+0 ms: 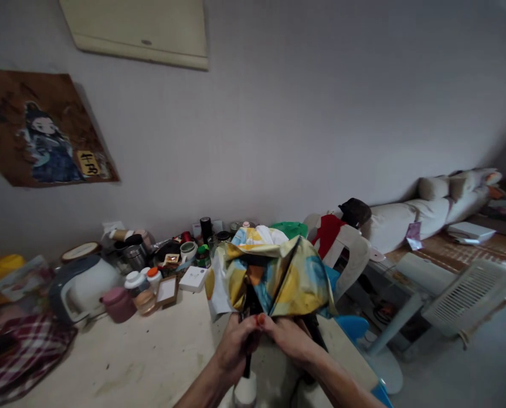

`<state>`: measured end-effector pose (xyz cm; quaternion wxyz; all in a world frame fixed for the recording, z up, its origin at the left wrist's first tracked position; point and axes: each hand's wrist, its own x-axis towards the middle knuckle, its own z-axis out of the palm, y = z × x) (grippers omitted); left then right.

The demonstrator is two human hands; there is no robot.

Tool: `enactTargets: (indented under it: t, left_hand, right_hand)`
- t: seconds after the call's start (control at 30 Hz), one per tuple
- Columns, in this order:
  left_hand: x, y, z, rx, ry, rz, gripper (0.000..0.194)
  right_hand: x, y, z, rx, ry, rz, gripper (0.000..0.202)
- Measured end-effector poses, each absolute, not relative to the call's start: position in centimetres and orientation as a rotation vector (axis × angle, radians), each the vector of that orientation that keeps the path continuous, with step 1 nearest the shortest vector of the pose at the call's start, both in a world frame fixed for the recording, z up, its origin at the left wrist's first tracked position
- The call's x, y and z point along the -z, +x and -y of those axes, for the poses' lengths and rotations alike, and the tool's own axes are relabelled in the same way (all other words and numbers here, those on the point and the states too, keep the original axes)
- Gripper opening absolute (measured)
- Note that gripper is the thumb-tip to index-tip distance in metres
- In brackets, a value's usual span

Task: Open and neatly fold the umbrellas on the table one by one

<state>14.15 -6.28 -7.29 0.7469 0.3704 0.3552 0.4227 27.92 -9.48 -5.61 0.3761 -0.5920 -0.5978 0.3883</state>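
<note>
A crumpled yellow, blue and white patterned fabric item (301, 277) stands up in folds in front of me, with dark strips inside it; its exact kind I cannot make out. My left hand (238, 343) is closed around a black strip at its near edge, and part of that strip hangs below the fist. Beside it, thumbs almost touching, my right hand (289, 338) is closed at the same edge; what lies inside its fingers is mostly hidden. Below my hands is a white rounded object (245, 390), partly cut off by the frame.
On the pale table (151, 357) stand a kettle (93, 283), a pink cup (118, 304), several jars and a white box (193, 279). A checked cloth (32, 351) lies at left. Right are a white plastic chair (354, 249), a fan (469, 300) and a sofa (397, 224).
</note>
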Motion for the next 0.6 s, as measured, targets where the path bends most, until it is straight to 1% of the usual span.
enactTargets:
  t: [0.07,0.17,0.23,0.3,0.37,0.43,0.47,0.6]
  left_hand:
    - [6.9,14.1,5.7,-0.917,0.791,-0.778,0.055]
    - [5.9,14.3,4.7,-0.912,0.79,-0.749,0.05]
    - [5.3,14.5,4.2,-0.921,0.784,-0.752,0.046]
    - [4.9,14.6,3.8,-0.912,0.772,-0.779,0.044]
    - [4.8,14.6,3.4,-0.877,0.757,-0.795,0.044]
    - [4.5,14.3,2.8,-0.854,0.738,-0.777,0.043]
    - [4.2,14.0,2.6,-0.845,0.72,-0.757,0.041]
    - [2.2,12.7,1.8,-0.825,0.538,-0.638,0.026]
  right_hand:
    - [5.0,27.5,9.5,-0.964,-1.506,1.615,0.048]
    - [4.8,26.4,9.4,-0.686,-1.569,1.736,0.043]
    - [5.1,25.6,9.6,-0.46,-1.648,1.81,0.049]
    - [5.6,25.0,9.9,-0.307,-1.662,1.865,0.054]
    - [6.1,24.7,10.3,-0.251,-1.594,1.878,0.055]
    - [6.5,24.9,10.6,-0.273,-1.475,1.822,0.054]
    - [6.7,25.2,10.7,-0.313,-1.415,1.761,0.05]
    - [7.9,27.6,9.4,-0.495,-1.376,1.293,0.018]
